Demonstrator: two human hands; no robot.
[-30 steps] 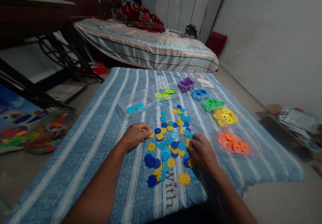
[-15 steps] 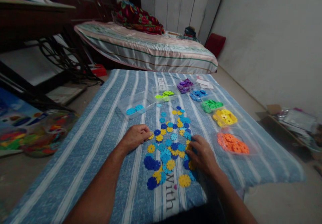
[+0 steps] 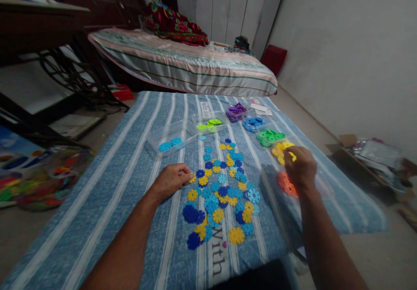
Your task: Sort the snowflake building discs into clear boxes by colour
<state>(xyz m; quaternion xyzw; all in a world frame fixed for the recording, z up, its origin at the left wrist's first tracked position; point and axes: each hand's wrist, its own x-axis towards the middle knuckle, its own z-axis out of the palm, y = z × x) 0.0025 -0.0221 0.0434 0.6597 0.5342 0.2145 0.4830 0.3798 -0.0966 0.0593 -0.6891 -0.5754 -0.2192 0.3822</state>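
Note:
A loose pile of blue, light blue and yellow snowflake discs [image 3: 221, 194] lies on a blue striped cloth [image 3: 130, 181]. My left hand [image 3: 171, 180] rests curled at the pile's left edge, fingertips pinched on a yellow disc [image 3: 193, 178]. Over the tray of yellow discs [image 3: 280, 149] hovers my right hand [image 3: 300, 165], closed on a yellow disc at its fingertips. It partly hides the tray of orange discs [image 3: 286, 185].
Clear trays hold sorted discs: light blue [image 3: 169, 143], lime [image 3: 210, 124], purple [image 3: 235, 111], blue [image 3: 252, 123], green [image 3: 269, 137]. A bed [image 3: 182, 66] stands behind. A bag of colourful toys [image 3: 45, 179] lies left; a cardboard box [image 3: 374, 155] sits right.
My right hand has lifted from the pile's right side and moved right and away to the yellow tray, carrying a yellow disc. My left hand has stayed put.

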